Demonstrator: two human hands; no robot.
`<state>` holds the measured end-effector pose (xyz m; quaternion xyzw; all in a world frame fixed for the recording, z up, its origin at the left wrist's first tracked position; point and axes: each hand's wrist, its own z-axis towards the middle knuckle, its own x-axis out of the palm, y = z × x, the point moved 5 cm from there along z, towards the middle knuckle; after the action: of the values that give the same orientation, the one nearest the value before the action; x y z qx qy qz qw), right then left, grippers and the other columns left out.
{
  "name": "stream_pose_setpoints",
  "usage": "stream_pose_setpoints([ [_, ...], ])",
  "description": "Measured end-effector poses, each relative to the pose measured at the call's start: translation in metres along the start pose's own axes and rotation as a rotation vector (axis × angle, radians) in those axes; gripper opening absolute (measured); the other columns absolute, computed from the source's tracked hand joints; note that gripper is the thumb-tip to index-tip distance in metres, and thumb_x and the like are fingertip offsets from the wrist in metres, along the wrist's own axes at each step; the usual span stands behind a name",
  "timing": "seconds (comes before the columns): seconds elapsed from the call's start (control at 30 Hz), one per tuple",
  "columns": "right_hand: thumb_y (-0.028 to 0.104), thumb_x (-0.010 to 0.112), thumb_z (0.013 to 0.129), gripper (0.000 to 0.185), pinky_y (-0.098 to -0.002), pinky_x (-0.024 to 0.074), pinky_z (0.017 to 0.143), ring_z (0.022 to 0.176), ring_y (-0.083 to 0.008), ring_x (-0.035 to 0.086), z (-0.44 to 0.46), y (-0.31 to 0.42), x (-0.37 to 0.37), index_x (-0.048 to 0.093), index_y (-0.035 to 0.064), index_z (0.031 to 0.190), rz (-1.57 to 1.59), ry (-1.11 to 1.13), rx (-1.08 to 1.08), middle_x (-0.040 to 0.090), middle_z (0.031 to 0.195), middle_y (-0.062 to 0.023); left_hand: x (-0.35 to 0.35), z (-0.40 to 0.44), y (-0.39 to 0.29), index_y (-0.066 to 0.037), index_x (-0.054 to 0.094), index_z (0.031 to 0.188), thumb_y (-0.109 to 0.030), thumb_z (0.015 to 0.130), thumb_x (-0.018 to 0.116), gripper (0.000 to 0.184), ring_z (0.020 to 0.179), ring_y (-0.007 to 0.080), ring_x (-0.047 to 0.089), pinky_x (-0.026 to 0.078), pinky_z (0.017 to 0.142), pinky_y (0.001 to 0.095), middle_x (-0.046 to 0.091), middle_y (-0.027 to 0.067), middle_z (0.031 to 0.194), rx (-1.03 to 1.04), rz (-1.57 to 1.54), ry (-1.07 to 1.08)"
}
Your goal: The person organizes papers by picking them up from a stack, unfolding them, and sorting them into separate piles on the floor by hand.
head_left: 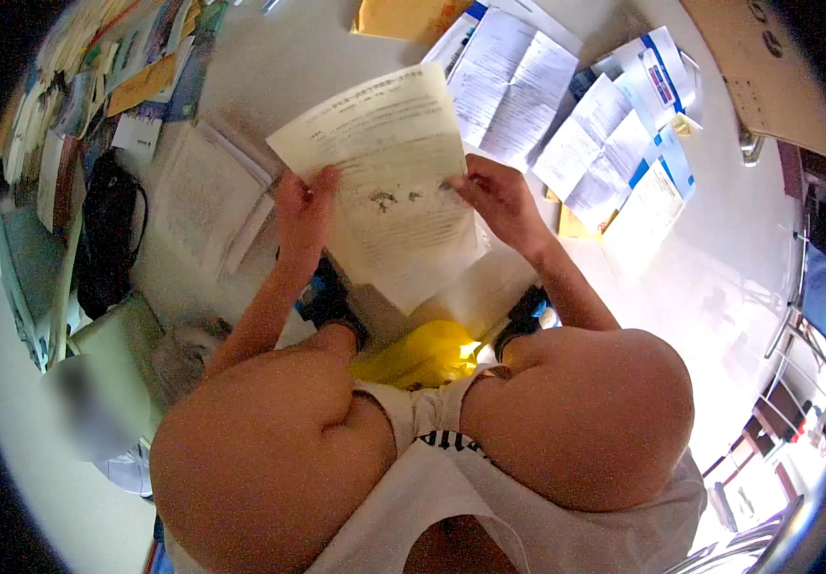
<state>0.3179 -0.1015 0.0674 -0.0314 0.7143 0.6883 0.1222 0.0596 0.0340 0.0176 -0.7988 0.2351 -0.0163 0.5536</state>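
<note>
Inspecting from where I stand in the room, by the head view alone, I find a person (260,459) low over the floor (719,220), knees spread. Both hands are occupied. The left hand (303,196) grips the left edge of a printed sheet (389,177) between thumb and fingers; the right hand (499,196) pinches its opposite edge, the fingertips somewhat blurred. The sheet is raised in front of the person, above the feet, slightly askew, its print facing the person. Whether a second page lies behind it, I cannot tell.

Step in hand, in my judgement: holding the page spread for examination. Any next move with it would call for freeing one edge while the other stays pinched, without creasing the paper.

Surroundings noted: near the left hand, a stack of papers (207,196), with a black case (111,234) beyond it. Past the right hand, a creased sheet (508,86) and a second creased page (599,148) lie among booklets. A yellow item (422,352), nature undetermined, sits between the legs.
</note>
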Motion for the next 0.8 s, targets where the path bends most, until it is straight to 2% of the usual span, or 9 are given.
stream_pose_setpoints([
  [0.07,0.023,0.064,0.099,0.022,-0.0315,0.0476,0.064,0.071,-0.0121,0.055,-0.003,-0.015,-0.001,0.063,0.0014,0.094,0.058,-0.09,0.295,0.059,0.077,-0.0062,0.015,-0.016,-0.038,0.003,0.058,0.12,-0.02,0.096,0.071,0.036,0.098,0.0165,0.064,0.053,0.085,0.0322,0.069,0.0116,0.11,0.098,-0.066,0.038],
  [0.3,0.029,0.066,0.096,0.036,-0.0366,0.0538,0.084,0.091,-0.0201,0.067,-0.02,-0.048,-0.004,0.065,-0.001,0.117,0.087,-0.146,0.319,0.073,0.101,-0.0173,0.047,-0.032,-0.047,0.003,0.06,0.121,-0.018,0.086,0.079,0.045,0.101,0.0206,0.066,0.054,0.086,0.0361,0.07,0.0143,0.111,0.108,0.163,0.357],
  [0.43,0.023,0.07,0.095,0.038,-0.0388,0.0536,0.088,0.098,-0.0194,0.065,-0.043,-0.057,-0.013,0.064,-0.0019,0.123,0.327,-0.205,0.32,0.073,0.108,-0.0138,0.067,-0.027,-0.051,0.003,0.062,0.118,-0.021,0.087,0.079,0.042,0.097,0.0196,0.068,0.055,0.085,0.0366,0.07,0.0137,0.109,0.174,0.258,0.428],
  [0.53,0.022,0.069,0.095,0.033,-0.0366,0.0552,0.076,0.086,-0.016,0.065,-0.062,-0.072,-0.025,0.065,-0.0026,0.117,0.422,-0.313,0.303,0.073,0.095,-0.01,0.084,-0.02,-0.069,0.003,0.062,0.119,-0.026,0.093,0.072,0.04,0.094,0.0182,0.068,0.055,0.081,0.0341,0.071,0.0111,0.108,0.077,0.398,0.475],
  [0.6,0.022,0.068,0.097,0.026,-0.031,0.0497,0.057,0.068,-0.0109,0.059,-0.081,-0.099,-0.037,0.065,-0.0005,0.109,0.327,-0.395,0.427,0.067,0.078,-0.003,0.104,-0.029,-0.11,0.002,0.063,0.12,-0.029,0.098,0.066,0.039,0.094,0.0151,0.068,0.054,0.077,0.0301,0.071,0.0091,0.108,0.058,0.252,0.6],
  [0.63,0.023,0.066,0.098,0.021,-0.0269,0.0382,0.046,0.057,-0.0071,0.048,-0.085,-0.096,-0.041,0.065,0.0033,0.105,0.471,-0.466,0.457,0.057,0.068,0.0029,0.11,-0.025,-0.109,0.003,0.062,0.122,-0.028,0.1,0.063,0.038,0.096,0.0137,0.067,0.055,0.077,0.0294,0.07,0.0086,0.109,-0.012,0.358,0.611],
  [0.67,0.024,0.064,0.1,0.021,-0.0255,0.0347,0.046,0.056,-0.0059,0.045,-0.089,-0.093,-0.043,0.066,0.0043,0.107,0.602,-0.542,0.481,0.056,0.068,0.0032,0.117,-0.022,-0.109,0.003,0.061,0.124,-0.026,0.102,0.06,0.036,0.098,0.0123,0.067,0.056,0.078,0.0286,0.07,0.0081,0.111,-0.08,0.466,0.629],
  [0.73,0.023,0.063,0.101,0.023,-0.0244,0.0352,0.048,0.057,-0.0047,0.044,-0.095,-0.083,-0.051,0.065,0.0029,0.111,0.771,-0.557,0.544,0.057,0.071,0.0036,0.145,-0.033,-0.112,0.003,0.06,0.127,-0.024,0.104,0.057,0.035,0.097,0.0117,0.067,0.059,0.08,0.0286,0.069,0.0081,0.112,-0.042,-0.066,0.672],
  [0.8,0.023,0.062,0.101,0.024,-0.0245,0.0403,0.052,0.061,-0.0056,0.049,-0.101,-0.098,-0.054,0.064,0.0021,0.114,0.84,-0.527,0.522,0.06,0.078,0.002,0.162,-0.041,-0.118,0.003,0.059,0.13,-0.02,0.106,0.054,0.034,0.096,0.0136,0.068,0.06,0.084,0.0309,0.068,0.009,0.113,-0.028,-0.153,0.754],
])
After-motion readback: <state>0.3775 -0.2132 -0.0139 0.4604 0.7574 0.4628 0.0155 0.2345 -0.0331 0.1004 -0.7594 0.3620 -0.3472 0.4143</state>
